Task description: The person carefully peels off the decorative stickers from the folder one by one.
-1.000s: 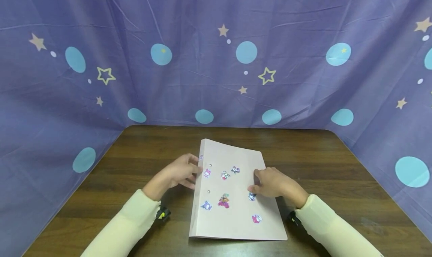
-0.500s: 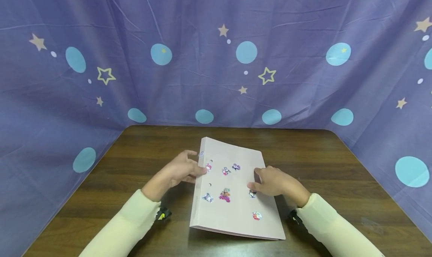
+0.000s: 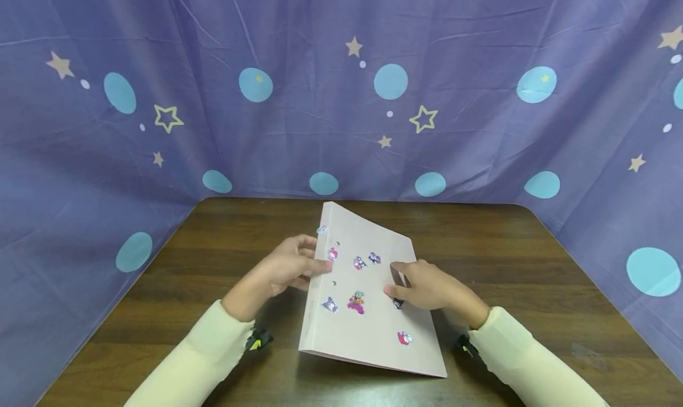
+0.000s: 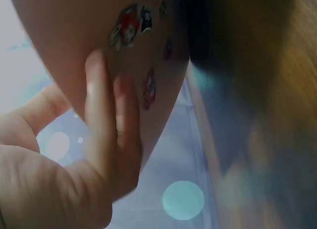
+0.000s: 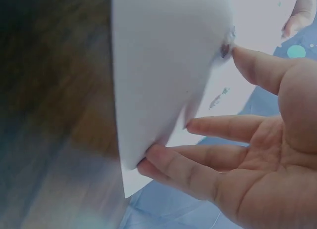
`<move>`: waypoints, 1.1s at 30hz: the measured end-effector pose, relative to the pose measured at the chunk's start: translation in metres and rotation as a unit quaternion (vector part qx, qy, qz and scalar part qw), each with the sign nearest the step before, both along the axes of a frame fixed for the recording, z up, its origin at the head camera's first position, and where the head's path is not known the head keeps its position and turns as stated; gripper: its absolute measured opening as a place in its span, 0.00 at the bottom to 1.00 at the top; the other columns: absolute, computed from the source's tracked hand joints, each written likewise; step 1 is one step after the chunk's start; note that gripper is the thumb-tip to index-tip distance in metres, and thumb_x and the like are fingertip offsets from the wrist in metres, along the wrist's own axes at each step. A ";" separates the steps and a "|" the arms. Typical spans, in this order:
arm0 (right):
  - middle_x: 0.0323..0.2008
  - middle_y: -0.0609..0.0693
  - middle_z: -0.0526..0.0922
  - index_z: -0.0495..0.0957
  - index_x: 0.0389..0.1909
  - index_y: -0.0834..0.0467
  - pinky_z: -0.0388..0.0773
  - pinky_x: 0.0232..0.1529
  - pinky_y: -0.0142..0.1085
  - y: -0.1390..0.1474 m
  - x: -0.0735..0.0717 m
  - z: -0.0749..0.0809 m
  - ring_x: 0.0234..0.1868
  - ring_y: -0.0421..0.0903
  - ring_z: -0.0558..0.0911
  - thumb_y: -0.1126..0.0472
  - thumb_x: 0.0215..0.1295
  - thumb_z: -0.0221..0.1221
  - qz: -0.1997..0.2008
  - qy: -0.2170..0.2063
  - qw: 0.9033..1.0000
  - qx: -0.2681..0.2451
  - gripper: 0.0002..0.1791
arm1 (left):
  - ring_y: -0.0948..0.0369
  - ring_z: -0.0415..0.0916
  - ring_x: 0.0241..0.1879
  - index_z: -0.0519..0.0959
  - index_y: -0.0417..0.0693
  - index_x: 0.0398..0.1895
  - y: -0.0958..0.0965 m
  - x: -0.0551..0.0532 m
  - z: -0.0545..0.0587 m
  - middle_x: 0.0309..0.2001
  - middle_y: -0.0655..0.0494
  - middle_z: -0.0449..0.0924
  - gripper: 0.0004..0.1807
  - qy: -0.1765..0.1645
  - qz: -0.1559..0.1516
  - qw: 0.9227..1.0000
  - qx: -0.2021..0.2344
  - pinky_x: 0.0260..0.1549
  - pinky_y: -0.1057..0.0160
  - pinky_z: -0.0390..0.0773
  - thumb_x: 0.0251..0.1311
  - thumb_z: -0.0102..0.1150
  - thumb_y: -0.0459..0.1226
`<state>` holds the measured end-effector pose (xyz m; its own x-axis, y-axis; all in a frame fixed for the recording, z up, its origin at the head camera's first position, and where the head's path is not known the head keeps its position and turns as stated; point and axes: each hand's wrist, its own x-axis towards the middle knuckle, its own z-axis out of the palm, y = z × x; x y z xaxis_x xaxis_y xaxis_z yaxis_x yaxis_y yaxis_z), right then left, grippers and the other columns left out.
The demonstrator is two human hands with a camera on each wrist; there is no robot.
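A pale pink binder with shiny cartoon stickers on its cover tilts above the table, its spine side higher than its right side. At the spine my left hand grips it, thumb on the cover. In the left wrist view, the fingers of my left hand lie against the binder's sticker-covered other face. My right hand rests on the cover near the right edge. In the right wrist view, the thumb and fairly straight fingers of the right hand touch the cover, denting it slightly.
The brown wooden table extends around the binder on all sides. Behind it hangs a purple curtain with stars and blue dots. Dark wrist straps show below the pale sleeves.
The binder's spine side has risen off the table, tilting the cover further toward the right. My left thumb has moved onto the cover, and my right hand has slid slightly left.
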<state>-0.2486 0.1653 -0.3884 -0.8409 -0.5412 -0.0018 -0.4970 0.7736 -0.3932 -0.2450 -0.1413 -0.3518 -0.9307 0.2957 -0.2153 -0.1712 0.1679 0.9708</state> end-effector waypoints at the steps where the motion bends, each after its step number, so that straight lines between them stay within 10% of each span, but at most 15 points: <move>1: 0.20 0.45 0.70 0.74 0.65 0.67 0.71 0.27 0.35 0.000 0.000 0.000 0.24 0.39 0.71 0.46 0.72 0.61 0.004 0.002 1.000 -0.005 0.32 | 0.51 0.86 0.36 0.61 0.34 0.67 0.001 0.001 0.001 0.48 0.38 0.82 0.34 0.000 -0.003 1.000 0.003 0.37 0.47 0.88 0.61 0.67 0.28; 14: 0.22 0.44 0.72 0.81 0.55 0.60 0.66 0.23 0.29 -0.001 -0.003 0.003 0.23 0.35 0.67 0.52 0.71 0.63 0.060 0.039 0.994 -0.077 0.19 | 0.53 0.86 0.35 0.58 0.33 0.70 -0.002 0.002 0.008 0.45 0.39 0.84 0.38 0.019 0.032 0.999 0.017 0.34 0.51 0.88 0.60 0.66 0.28; 21: 0.35 0.44 0.87 0.85 0.49 0.63 0.85 0.39 0.39 -0.002 0.003 0.010 0.37 0.39 0.84 0.56 0.68 0.67 0.086 0.057 0.989 -0.106 0.16 | 0.55 0.85 0.32 0.59 0.32 0.70 -0.008 0.002 0.014 0.42 0.41 0.84 0.38 0.026 0.047 0.998 0.016 0.31 0.55 0.88 0.59 0.66 0.28; 33: 0.29 0.37 0.81 0.85 0.35 0.54 0.78 0.32 0.31 -0.015 0.020 0.012 0.30 0.41 0.80 0.60 0.66 0.68 0.111 0.136 0.984 -0.042 0.02 | 0.57 0.86 0.31 0.58 0.30 0.70 -0.017 0.000 0.025 0.43 0.41 0.83 0.37 0.044 0.055 0.997 0.019 0.29 0.57 0.87 0.60 0.65 0.29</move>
